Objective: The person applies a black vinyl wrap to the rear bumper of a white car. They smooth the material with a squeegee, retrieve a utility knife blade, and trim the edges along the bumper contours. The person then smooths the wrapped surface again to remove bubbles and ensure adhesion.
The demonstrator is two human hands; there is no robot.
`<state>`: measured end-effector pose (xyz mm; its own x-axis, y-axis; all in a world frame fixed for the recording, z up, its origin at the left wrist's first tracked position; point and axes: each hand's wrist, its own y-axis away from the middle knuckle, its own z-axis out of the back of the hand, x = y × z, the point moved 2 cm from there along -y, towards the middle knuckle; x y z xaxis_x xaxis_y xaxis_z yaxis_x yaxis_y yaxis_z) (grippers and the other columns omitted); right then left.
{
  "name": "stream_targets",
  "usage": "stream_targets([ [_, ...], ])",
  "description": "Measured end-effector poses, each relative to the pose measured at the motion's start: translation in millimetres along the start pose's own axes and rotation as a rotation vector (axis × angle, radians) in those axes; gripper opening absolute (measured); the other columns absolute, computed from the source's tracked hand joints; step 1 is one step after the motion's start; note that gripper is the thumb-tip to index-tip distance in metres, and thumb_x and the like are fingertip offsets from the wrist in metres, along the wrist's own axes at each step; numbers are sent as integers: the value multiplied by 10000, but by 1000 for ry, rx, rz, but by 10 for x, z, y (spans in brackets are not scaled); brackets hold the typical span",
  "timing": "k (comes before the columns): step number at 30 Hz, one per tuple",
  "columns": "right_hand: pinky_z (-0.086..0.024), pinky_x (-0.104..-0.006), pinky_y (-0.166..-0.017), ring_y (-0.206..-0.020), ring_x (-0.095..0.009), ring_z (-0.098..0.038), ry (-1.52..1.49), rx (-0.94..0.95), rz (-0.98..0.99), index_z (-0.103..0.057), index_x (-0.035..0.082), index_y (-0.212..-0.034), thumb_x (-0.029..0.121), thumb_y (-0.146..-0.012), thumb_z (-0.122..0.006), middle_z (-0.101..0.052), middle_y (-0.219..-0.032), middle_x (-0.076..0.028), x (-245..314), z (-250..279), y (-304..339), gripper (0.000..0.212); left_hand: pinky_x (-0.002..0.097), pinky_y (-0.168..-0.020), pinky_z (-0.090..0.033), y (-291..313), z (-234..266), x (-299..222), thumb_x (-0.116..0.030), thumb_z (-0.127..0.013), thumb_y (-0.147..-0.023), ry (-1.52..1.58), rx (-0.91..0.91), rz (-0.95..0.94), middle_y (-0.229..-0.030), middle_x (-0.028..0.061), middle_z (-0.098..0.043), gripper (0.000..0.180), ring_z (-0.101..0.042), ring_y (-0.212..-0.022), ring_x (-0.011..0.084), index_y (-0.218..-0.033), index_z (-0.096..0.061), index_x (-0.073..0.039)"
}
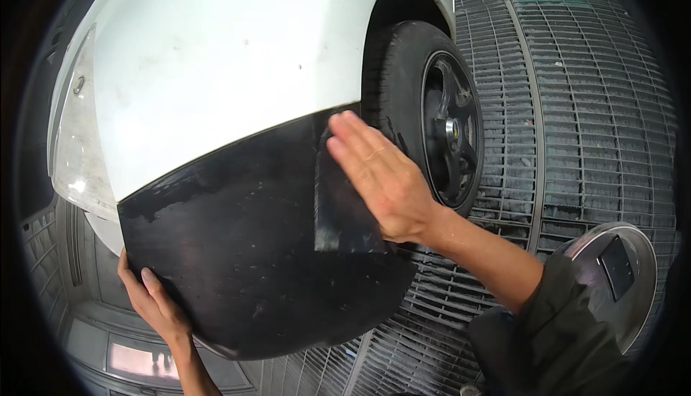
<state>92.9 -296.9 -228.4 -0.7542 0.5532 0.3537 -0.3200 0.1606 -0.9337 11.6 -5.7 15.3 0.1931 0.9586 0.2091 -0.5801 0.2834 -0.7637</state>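
Our right hand (389, 184), fingers straight and together, hides part of the black bumper (230, 259) below the white fender (223, 87). Our left hand (160, 310) meets the bumper's edge; we cannot tell if it pinches.

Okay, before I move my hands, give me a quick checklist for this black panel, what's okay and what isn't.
1. Left hand at the panel's left edge: ok.
2. Right hand pressing firmly on the dark patch: cannot tell.
3. Patch fully visible: not ok, right hand covers part.
4. Panel surface free of marks: not ok, pale specks show.
5. Dark flat device away from both hands: ok.
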Motion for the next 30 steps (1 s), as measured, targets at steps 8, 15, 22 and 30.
stream_targets([
  [8, -367, -517, -1203, -1447, -448, -447, -40, -49, -58, -485, -170, -1429, 57, -848, -535, -468, -1522, -331, 149, 50, -158, 625, 427, -1114, -385, -3, 11, 32, -311, -393, -1069, -40, -8, 6, -1370, 252, -598, 530, -567, -1282, 379, -1427, -502, 64],
  [15, -404, -495, -1173, -1376, -420, -524, -5, -109, -334, -545, -123, -1389, 86, -884, -578, -549, -1459, -286, 14, 75, 108, 548, 428, -1112, -387, 7, -2, 19, -302, -397, -1070, -15, 16, 9, -1371, 251, -597, 521, -570, -1275, 378, -1428, -500, 63],
  [22, -373, -445, -1201, -1428, -404, -475, -566, -231, -735, -458, -68, -1497, 78, -1001, -494, -482, -1535, -264, 208, -4, 72, 518, 430, -1115, -387, -6, -3, 51, -289, -403, -1071, -17, 4, -15, -1377, 244, -595, 507, -569, -1283, 378, -1430, -503, 54],
  [30, -437, -377, -1101, -1294, -319, -575, -636, -217, -929, -417, -24, -1549, 125, -1051, -488, -587, -1386, -240, 222, -17, -112, 524, 444, -1126, -382, 3, 5, 88, -289, -405, -1080, -34, 12, -5, -1398, 251, -583, 506, -559, -1303, 383, -1440, -493, 55],
])
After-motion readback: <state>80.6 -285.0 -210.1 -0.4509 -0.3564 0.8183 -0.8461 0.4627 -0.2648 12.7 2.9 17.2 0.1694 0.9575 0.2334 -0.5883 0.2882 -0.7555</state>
